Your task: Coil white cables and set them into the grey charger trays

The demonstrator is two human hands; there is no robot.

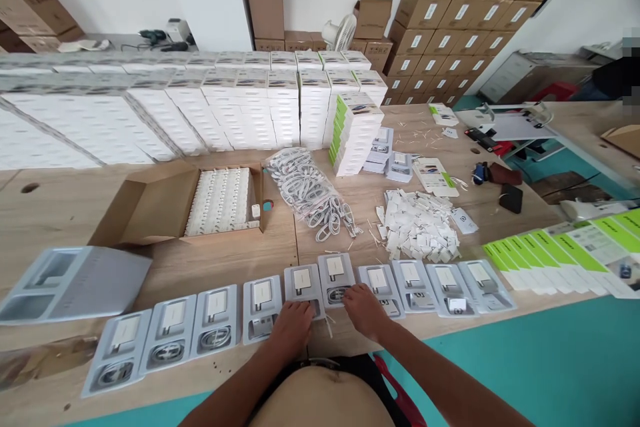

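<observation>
My left hand reaches into the lower compartment of a grey plastic tray that holds a white charger. Its fingers are bent down and closed, and they hide what lies under them. My right hand is at the neighbouring tray, fingers together at the edge of a coiled white cable in the lower compartment. A charger sits above that coil. A thin white tie lies on the table between my hands.
More trays line the front edge, some with coiled cables, others with cards. Behind are an open carton of chargers, a bag of cables, a card pile and stacked white boxes. Green-white sleeves lie right.
</observation>
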